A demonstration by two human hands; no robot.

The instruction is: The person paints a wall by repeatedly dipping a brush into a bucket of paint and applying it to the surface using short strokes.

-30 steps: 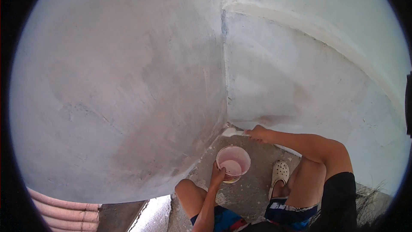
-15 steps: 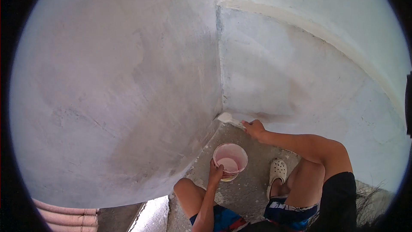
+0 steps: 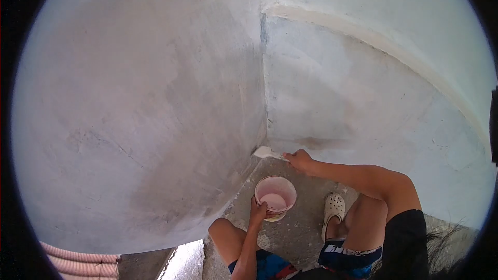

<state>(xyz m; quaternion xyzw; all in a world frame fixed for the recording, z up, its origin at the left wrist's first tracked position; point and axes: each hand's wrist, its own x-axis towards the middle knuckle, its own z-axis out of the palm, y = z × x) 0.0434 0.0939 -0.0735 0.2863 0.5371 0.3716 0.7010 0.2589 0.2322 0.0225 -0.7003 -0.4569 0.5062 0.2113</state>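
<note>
My right hand (image 3: 299, 161) is closed round the handle of a paintbrush (image 3: 265, 152), its pale, paint-coated head lying at the foot of the left wall (image 3: 129, 119), close to the corner. Below it, my left hand (image 3: 258, 212) grips the near left rim of a small pinkish bucket (image 3: 283, 182), thumb over the edge. Pale pink-white paint (image 3: 273, 201) covers the bucket's bottom. The bucket is held just in front of my knees, over the concrete floor (image 3: 306, 202).
On the right, another wall (image 3: 311, 83) meets the left one, with a raised curved ledge (image 3: 363, 31) across it. A cream clog (image 3: 334, 210) is on my foot. Ribbed pinkish material (image 3: 83, 264) and a bright pale strip (image 3: 184, 260) show at lower left.
My right hand has moved the brush left and slightly down, from the corner onto the base of the left wall. My left hand still holds the bucket.
</note>
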